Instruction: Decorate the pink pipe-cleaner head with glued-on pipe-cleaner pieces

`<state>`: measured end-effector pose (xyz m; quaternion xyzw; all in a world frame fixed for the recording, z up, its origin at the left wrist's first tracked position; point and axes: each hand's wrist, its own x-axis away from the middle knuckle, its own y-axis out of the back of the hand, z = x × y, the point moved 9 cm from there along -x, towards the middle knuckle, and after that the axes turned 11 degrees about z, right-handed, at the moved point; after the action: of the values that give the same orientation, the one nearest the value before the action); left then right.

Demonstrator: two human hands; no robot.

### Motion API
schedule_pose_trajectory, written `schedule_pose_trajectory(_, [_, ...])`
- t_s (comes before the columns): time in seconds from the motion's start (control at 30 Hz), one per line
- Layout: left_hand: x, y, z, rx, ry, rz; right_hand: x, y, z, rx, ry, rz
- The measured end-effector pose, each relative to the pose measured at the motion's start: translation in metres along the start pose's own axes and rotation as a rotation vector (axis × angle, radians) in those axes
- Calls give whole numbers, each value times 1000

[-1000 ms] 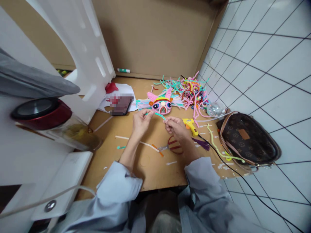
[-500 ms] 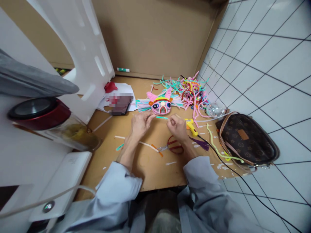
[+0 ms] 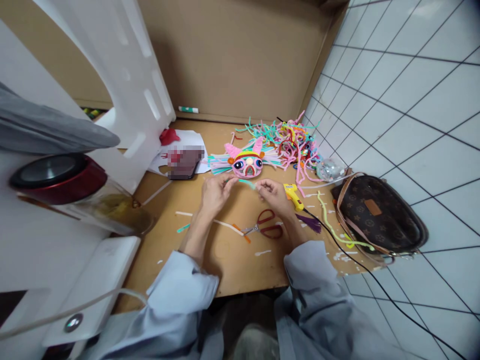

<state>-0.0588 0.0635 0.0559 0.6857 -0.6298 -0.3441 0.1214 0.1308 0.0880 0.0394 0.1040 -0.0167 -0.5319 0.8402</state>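
Both hands pinch a short teal pipe cleaner (image 3: 245, 182) between them over the wooden table (image 3: 232, 255). My left hand (image 3: 214, 192) grips its left end and my right hand (image 3: 273, 195) its right end. Just beyond the hands lies a pink pipe-cleaner face (image 3: 247, 164) with big eyes, pink ears and teal strands sticking out to both sides. Red-handled scissors (image 3: 264, 227) lie on the table near my right wrist. A yellow glue gun (image 3: 292, 195) rests to the right of my right hand.
A heap of coloured pipe cleaners (image 3: 290, 140) lies at the back right. A phone (image 3: 183, 162) on white paper sits at the left, a brown patterned bag (image 3: 378, 217) at the right edge. A jar with a red lid (image 3: 67, 185) and a white device (image 3: 93, 285) stand left.
The hands stay on the teal pipe cleaner and have shifted slightly toward the pink face; the scissors now show fully beside the right wrist.
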Motion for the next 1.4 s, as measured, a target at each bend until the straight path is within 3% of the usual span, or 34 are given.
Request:
schedule_pose_trajectory(0.17, [1,2,-2,25,18,-26,0,-3,-2,-56,-21,15])
schedule_pose_trajectory(0.3, [3,10,0,79,73,-95,0,5,-5,67,-4,-98])
schedule_pose_trajectory(0.43, [5,14,0,132,113,-129,1,-4,-9,162,-8,-93])
schedule_pose_trajectory(0.67, [5,7,-2,171,101,-114,4,-19,-8,263,2,-114])
schedule_pose_trajectory(0.9, [3,2,-3,109,90,-73,7,-19,14,525,127,-114])
schedule_pose_trajectory(1.1, [3,-2,-2,17,82,-65,4,-23,8,677,137,-103])
schedule_pose_trajectory(1.27, [2,-2,1,-33,92,-48,5,-23,7,691,100,-82])
schedule_pose_trajectory(1.4, [2,6,10,-26,124,-72,8,-33,13,524,98,30])
